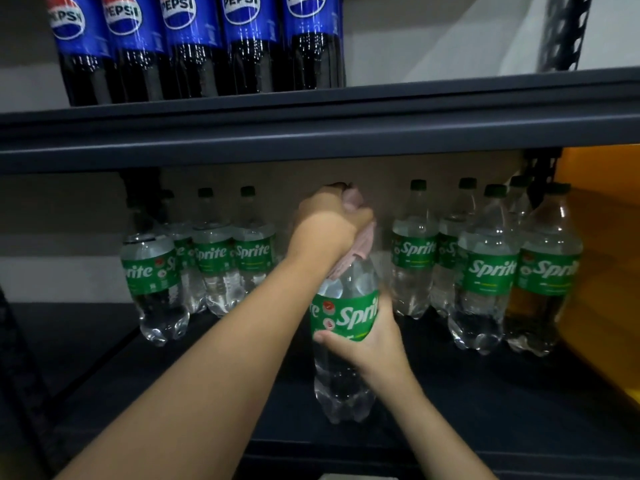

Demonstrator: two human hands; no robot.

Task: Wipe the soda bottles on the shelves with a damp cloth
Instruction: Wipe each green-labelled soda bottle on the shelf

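Dark metal lower shelf (485, 427), front edge: right hand (367, 336) grips a clear green-labelled plastic Sprite bottle (343, 344) holding colourless liquid; left hand (329, 223) clasps a pale pink cloth (360, 244) around its neck.

Clear Sprite bottle (341, 344), green label, upright at lower shelf (207, 358) front.
Pale pink cloth (356, 244) bunched over its cap and neck; sister bottles stand behind.

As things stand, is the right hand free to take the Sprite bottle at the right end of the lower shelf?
Probably not yet: the right hand grips the label of the Sprite bottle being wiped by the left hand with the pink cloth. The rightmost bottle itself stands unblocked at the front.
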